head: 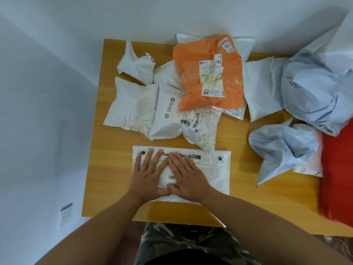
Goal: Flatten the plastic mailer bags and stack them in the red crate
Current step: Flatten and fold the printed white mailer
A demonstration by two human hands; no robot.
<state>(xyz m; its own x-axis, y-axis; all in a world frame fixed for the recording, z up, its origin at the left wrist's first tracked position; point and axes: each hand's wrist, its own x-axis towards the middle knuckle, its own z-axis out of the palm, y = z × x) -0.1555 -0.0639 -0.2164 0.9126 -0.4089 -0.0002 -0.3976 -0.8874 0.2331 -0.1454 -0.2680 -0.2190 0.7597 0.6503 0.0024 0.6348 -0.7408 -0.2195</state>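
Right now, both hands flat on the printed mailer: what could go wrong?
1. The white printed mailer lies close to the table's near edge; sliding pressure from the left hand and right hand might push it off.
2. The red crate is partly covered by grey bags, possibly hindering stacking.

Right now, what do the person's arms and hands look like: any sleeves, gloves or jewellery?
Both forearms are bare, with no sleeves in view. The left hand and right hand wear no gloves, and no rings, watch or bracelets show. Fingernails are short. Below the arms, camouflage-patterned clothing in grey, tan and black covers the lap.
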